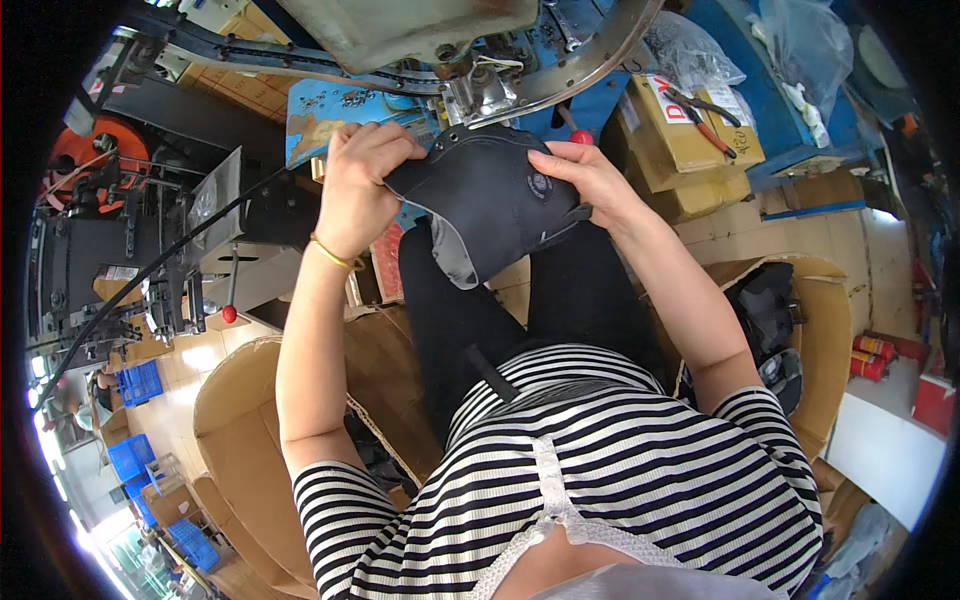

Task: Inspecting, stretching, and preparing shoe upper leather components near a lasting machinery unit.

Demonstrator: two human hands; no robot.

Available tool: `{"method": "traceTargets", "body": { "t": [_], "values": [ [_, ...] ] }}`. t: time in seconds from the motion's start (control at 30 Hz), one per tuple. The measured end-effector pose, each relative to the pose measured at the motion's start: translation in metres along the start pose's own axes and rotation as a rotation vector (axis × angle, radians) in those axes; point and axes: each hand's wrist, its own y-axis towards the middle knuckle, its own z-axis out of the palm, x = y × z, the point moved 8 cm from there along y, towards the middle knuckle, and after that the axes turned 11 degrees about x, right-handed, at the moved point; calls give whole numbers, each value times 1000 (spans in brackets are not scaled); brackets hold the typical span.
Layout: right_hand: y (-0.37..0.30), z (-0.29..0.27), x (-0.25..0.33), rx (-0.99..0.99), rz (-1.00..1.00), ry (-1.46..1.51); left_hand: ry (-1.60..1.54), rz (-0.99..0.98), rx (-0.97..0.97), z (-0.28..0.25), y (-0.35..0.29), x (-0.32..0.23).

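Note:
A black shoe upper (490, 200) with a grey lining, a round emblem and several eyelet holes along its far edge is stretched between my two hands. My left hand (365, 185) has its fingers curled on the upper's left corner. At the right edge, my right hand (590, 180) pinches it with the thumb on top. The upper's far edge lies right at the metal working head (485, 95) of a machine; whether they touch I cannot tell. Below the upper, its near part hangs over my lap.
Pliers (712, 120) lie on a cardboard box (690, 150) at the right. Open cartons stand on both sides of me; the right carton (825, 340) holds dark pieces. A curved metal rail (600, 70) arches over the blue table (310, 105). Black machinery (110, 250) stands left.

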Motion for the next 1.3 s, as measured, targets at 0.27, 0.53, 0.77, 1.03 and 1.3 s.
{"method": "traceTargets", "body": {
  "t": [0.27,0.53,0.77,1.03,1.3],
  "values": [
    [-4,5,15,-19,-14,-96,-25,-41,-26,7,-4,1],
    [2,15,53,-87,-42,-596,-218,-98,-129,26,-23,19],
    [5,11,40,-57,-46,-559,-84,-64,-174,16,-30,5],
    [3,13,26,-71,-79,-419,-255,43,-161,0,-16,-35],
    [-12,22,33,138,-99,-341,-323,-4,-215,18,-23,-29]
  ]
}}
